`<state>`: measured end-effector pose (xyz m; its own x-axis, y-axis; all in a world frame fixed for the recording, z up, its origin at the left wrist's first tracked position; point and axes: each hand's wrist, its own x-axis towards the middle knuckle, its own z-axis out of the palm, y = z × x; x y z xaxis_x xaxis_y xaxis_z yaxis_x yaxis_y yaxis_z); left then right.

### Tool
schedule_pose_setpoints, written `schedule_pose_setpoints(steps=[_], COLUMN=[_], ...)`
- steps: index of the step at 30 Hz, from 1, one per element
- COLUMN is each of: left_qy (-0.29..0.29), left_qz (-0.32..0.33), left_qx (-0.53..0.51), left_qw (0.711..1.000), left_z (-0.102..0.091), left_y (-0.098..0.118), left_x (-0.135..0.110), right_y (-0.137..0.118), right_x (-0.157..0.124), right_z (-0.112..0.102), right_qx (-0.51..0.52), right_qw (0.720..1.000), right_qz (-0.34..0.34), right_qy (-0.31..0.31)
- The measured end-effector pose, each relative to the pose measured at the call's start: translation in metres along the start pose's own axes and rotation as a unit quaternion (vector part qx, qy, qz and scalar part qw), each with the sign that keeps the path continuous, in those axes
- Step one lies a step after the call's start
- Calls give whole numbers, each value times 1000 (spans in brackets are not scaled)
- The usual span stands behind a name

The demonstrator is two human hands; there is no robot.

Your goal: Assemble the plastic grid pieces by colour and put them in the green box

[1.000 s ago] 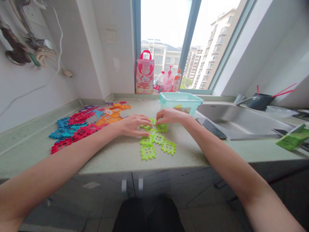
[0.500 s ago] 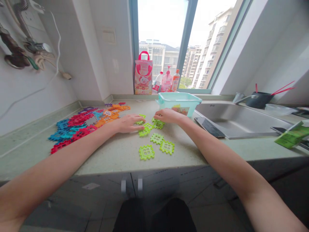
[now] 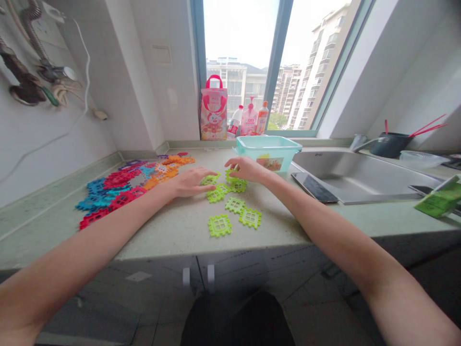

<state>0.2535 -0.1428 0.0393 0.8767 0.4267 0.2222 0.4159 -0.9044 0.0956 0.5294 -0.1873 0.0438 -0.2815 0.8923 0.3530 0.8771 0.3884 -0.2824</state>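
Note:
My left hand (image 3: 192,182) reaches over the counter with thumb and fingers apart, its fingertips at a lime-green window-shaped plastic building piece (image 3: 211,179). Across from it, my right hand (image 3: 248,169) is loosely curved, its fingers apart above another green piece (image 3: 229,176). Whether the fingertips touch that piece I cannot tell. Between and below the hands lie more green pieces, some overlapping, with a single green piece (image 3: 219,225) closest to the counter's front edge.
Red, blue, orange and purple pieces (image 3: 124,179) are heaped at the left. Behind my right hand stands a turquoise plastic tub (image 3: 284,150). A phone (image 3: 314,188) lies by the steel sink (image 3: 360,178). A pink bag (image 3: 213,114) and several bottles line the windowsill.
My right hand has lifted slightly and its fingers have opened, showing more of the green piece beneath. My left hand's fingers are slightly more stretched. The view has shifted a little.

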Motion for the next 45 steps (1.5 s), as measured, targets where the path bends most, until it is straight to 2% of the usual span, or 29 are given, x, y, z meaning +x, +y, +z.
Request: schedule_pose_setpoints(steps=[5,9,13,16,22,25,30,37,45], left_qy=[77,55,10,-4,25,22,30,35,49], left_qz=[-66,-102,-66,-42,-100,-96,-80,-72,-85], left_qx=[54,65,21,-8,30,51,69,72,57], left_qw=[993,991,998,999,994,994,994,994,994], left_z=[3,9,13,16,18,13,4,6,8], left_y=[-5,-11,-13,-12,-16,-18,-17,-19,-23], left_x=[2,4,6,8,8,5,1,2,3], right_y=[-2,-5,-8,-11,-15,-14,-5,6,8], right_x=[3,1,-1,-1,0,1,0,-1,0], right_z=[2,-2,-4,-1,13,17,18,18,17], right_qx=[11,-6,-19,-18,-28,-29,6,29,36], right_qw=[997,993,992,994,997,996,996,996,997], right_qz=[-14,-49,-42,-30,-67,-86,-93,-55,-55], right_qy=[71,103,119,105,28,-6,4,-64,-52])
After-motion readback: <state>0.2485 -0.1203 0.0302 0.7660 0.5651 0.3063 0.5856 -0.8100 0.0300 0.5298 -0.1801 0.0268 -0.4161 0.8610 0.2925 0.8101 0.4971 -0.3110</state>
